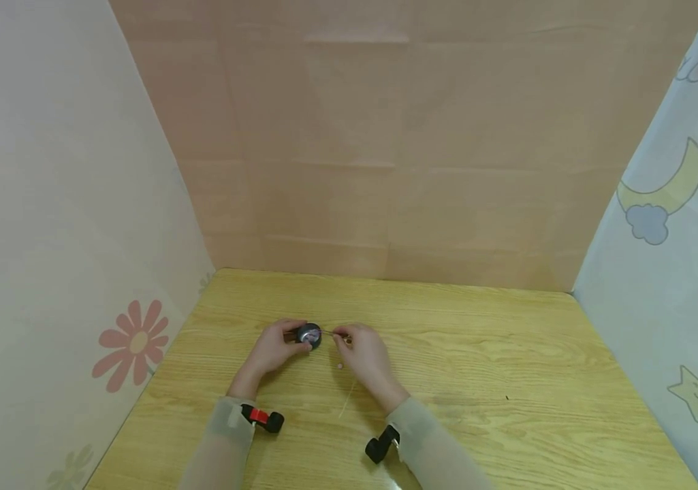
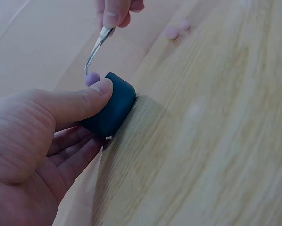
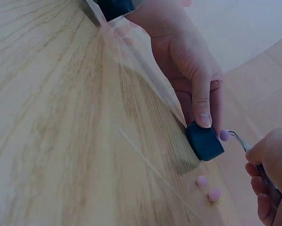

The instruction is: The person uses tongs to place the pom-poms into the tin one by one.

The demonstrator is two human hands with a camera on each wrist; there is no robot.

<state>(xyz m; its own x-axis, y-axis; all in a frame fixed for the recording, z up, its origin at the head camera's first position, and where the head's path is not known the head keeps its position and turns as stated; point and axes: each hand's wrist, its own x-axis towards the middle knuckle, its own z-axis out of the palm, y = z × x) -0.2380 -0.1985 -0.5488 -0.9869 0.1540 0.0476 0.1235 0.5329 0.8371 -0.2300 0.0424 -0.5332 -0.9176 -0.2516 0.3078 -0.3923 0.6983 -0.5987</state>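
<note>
My left hand (image 1: 275,350) grips a small dark blue-green cup (image 2: 116,110) between thumb and fingers. The cup rests on the table, and my thumb lies at its rim. From the other side, my right hand (image 1: 370,357) pinches a pair of metal tweezers (image 3: 242,143) with bent tips. At those tips a small purple ball (image 3: 224,135) sits by the cup's mouth. How deep the ball is inside the rim, I cannot tell. Two pinkish balls (image 3: 201,181) lie loose on the wood near the cup, seen in both wrist views.
The wood-grain table (image 1: 477,347) is bordered by a brown back sheet (image 1: 385,170) and patterned side sheets. A thin pale line (image 1: 346,400) runs on the tabletop near my right hand. A dark speck (image 1: 506,397) lies farther right. Each wrist wears a black camera (image 1: 379,446).
</note>
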